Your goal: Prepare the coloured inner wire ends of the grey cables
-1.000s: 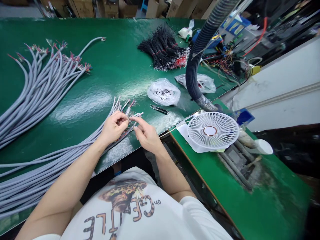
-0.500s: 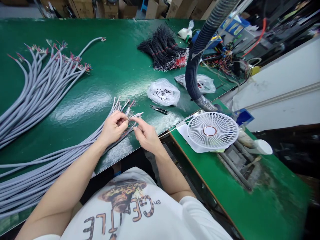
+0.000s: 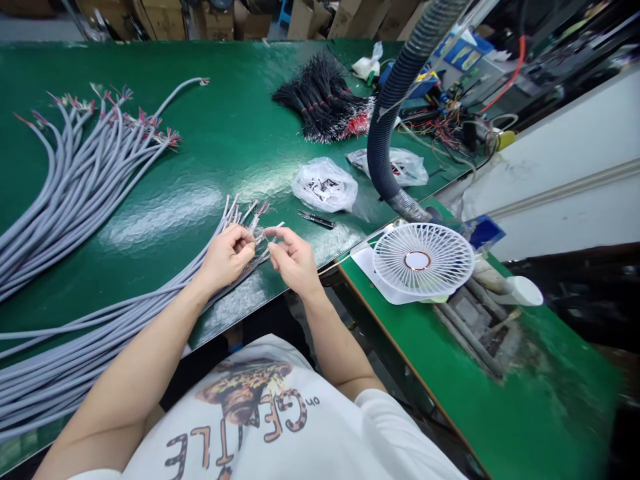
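A bundle of grey cables (image 3: 165,291) runs across the table's near edge, its stripped ends with loose thin wires (image 3: 257,212) lying around my fingers. My left hand (image 3: 230,253) is closed in a pinch at one cable's end, the fingertips on its fine wires. Just to the right, my right hand (image 3: 293,260) pinches at the same wire ends between thumb and index finger. The strands between the two hands are too fine to make out singly. Black thread snips (image 3: 317,219) lie on the table beyond my right hand.
More grey cables (image 3: 95,173) lie to the left. Behind are a plastic bag of small parts (image 3: 325,187), a second bag (image 3: 400,167) and bundled black wires (image 3: 325,100). A ribbed hose (image 3: 383,133) hangs at right, above a white fan (image 3: 424,260) on the lower green table (image 3: 400,340).
My right hand's fingers have drawn slightly away from the left hand and curled more. My left hand stays in nearly the same place. The view has shifted a little.
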`<state>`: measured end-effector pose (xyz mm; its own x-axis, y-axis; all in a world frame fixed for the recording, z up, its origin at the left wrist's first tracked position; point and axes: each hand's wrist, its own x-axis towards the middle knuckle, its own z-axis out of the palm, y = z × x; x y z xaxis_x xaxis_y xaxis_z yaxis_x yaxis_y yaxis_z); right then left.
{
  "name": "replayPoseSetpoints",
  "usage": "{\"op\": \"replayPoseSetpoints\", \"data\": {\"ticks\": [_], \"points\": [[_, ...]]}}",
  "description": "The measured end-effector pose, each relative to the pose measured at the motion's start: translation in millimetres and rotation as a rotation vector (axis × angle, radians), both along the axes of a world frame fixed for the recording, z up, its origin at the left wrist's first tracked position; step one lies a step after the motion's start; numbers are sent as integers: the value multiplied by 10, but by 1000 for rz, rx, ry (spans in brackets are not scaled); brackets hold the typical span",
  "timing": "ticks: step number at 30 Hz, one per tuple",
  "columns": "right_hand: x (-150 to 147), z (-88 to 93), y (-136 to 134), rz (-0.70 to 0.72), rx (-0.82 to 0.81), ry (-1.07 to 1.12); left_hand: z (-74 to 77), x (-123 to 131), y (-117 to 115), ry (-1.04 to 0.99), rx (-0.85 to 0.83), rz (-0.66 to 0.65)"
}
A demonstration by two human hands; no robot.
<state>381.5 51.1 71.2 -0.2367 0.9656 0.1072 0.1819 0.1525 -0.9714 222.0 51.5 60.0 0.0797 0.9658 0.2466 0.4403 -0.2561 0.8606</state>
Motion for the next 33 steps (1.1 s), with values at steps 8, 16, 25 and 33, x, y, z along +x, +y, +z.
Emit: {"op": "replayPoseSetpoints", "data": {"ticks": [8,16,25,33], "points": [[42,72,-51,47,139,-213,16,39,-32,-67,43,-16],[39,44,-29,68,153,-268,93,19,-17,-506,-200,-43],[174,249,-136,179,120,-309,116,17,17,-705,-389,-48],[149,179,-106,124,154,-277,106,26,-11,-619,-340,-111]]}}
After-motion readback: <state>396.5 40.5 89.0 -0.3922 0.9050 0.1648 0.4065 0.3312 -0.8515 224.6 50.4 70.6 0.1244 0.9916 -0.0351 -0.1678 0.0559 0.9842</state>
